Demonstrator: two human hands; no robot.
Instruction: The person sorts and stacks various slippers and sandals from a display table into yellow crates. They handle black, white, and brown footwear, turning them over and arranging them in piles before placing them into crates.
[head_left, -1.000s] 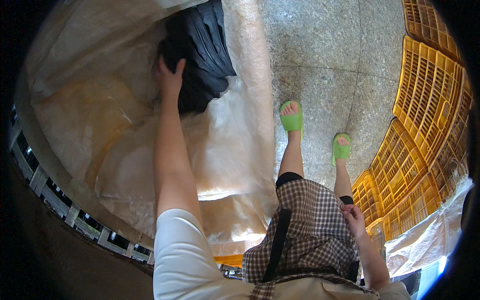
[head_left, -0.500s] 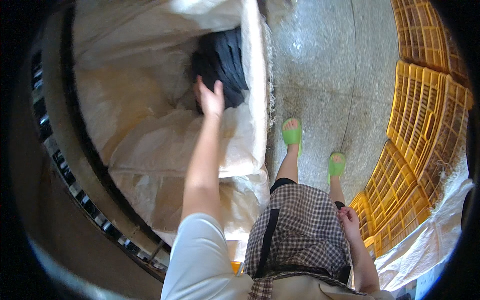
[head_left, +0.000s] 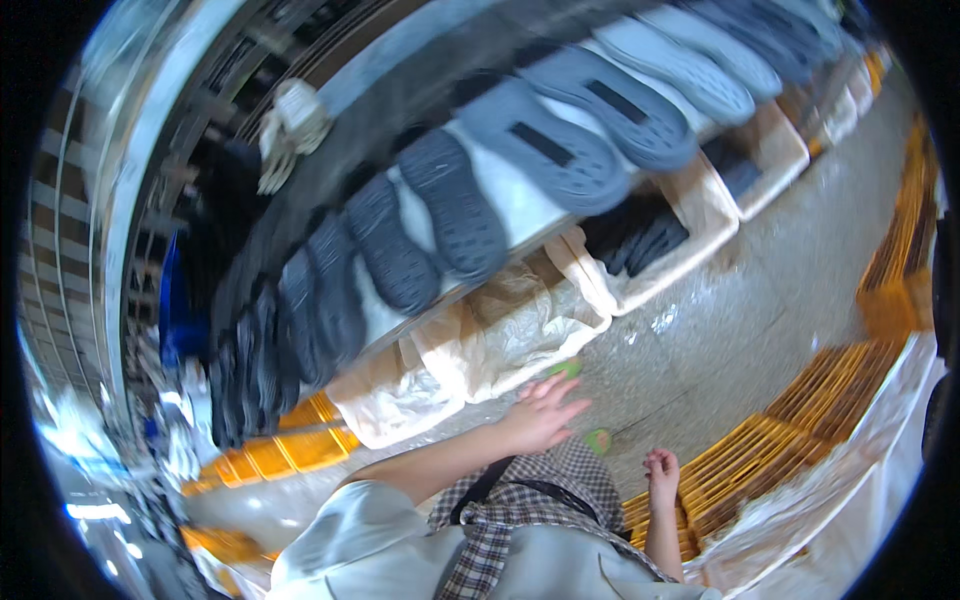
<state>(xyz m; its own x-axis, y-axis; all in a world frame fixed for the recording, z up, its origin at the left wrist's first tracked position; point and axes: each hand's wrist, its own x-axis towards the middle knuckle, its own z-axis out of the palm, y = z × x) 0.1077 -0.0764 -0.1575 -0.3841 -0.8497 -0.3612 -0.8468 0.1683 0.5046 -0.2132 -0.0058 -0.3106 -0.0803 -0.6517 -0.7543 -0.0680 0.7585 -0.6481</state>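
My left hand (head_left: 548, 412) hovers in front of my body, palm down and fingers spread, with nothing in it. It is nearest to a sack-lined bin (head_left: 590, 325) below the work surface. My right hand (head_left: 660, 470) hangs lower to the right near the stacked crates, its fingers loosely curled and nothing visible in them. Beyond my left hand, a row of shoe soles (head_left: 545, 145) lies along a long surface, from black at the left to grey and blue-grey at the right. Black pieces (head_left: 645, 240) lie in one of the lined bins.
Stacked yellow-orange crates (head_left: 740, 460) stand at my right, with a white woven sheet (head_left: 815, 500) beside them. More orange crates (head_left: 285, 445) are at the left under the surface. White gloves (head_left: 293, 125) hang behind the soles. Grey floor (head_left: 690, 330) runs between bins and crates.
My left hand has come up out of the lined bin, away from the black pieces, empty. My view has lifted and turned, so the row of soles now shows.
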